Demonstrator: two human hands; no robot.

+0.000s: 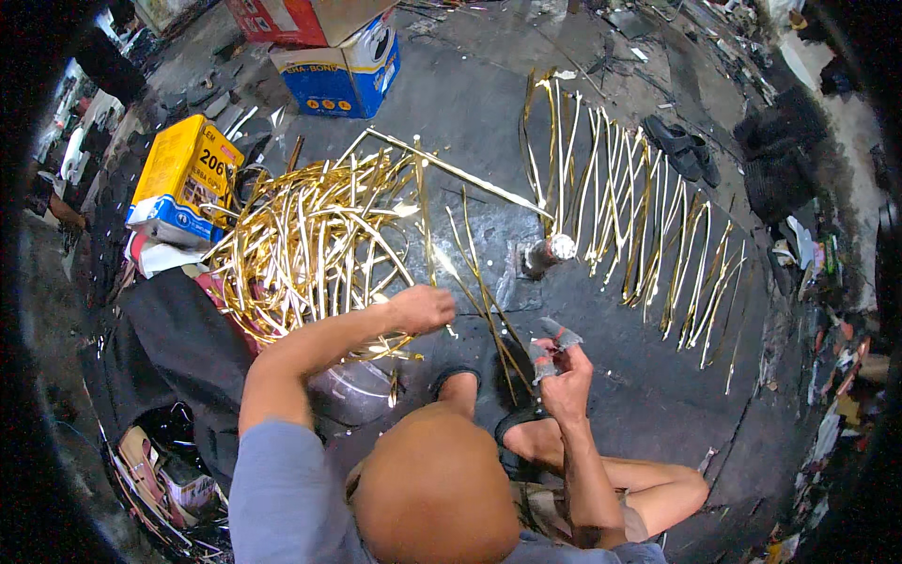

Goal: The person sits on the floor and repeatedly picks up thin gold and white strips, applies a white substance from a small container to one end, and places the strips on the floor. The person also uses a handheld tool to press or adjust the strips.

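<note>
Many gold strips (310, 244): heaped in a loose tangle well to the left of the short round post (554, 249), pale faces and shiny gold ones mixed together.
Laid-out strips (611, 188): a spread row beginning just beyond the post and running off to its right, the pieces side by side and roughly lengthwise.
Crossed strips (484, 291): a few thin ones overlapping just left of the post, their near ends reaching toward the person's feet.
Left hand (420, 310): left of the post and nearer the person, at the heap's near right edge; grip narrow, fingers curled in; whether a strip is pinched there, I cannot tell.
Right hand (567, 381): on the person's side of the post, fingers bent; I cannot tell how wide the grip is or whether it holds anything.
Grey wraps (561, 331): around fingertips of the right hand, near side of the post.
Blue box (343, 89): beyond the post and to its left, a red box (296, 19) resting on it.
Yellow box (188, 169): far left of the post, past the heap.
Dark sandals (681, 150): a pair, right of the post and beyond it.
</note>
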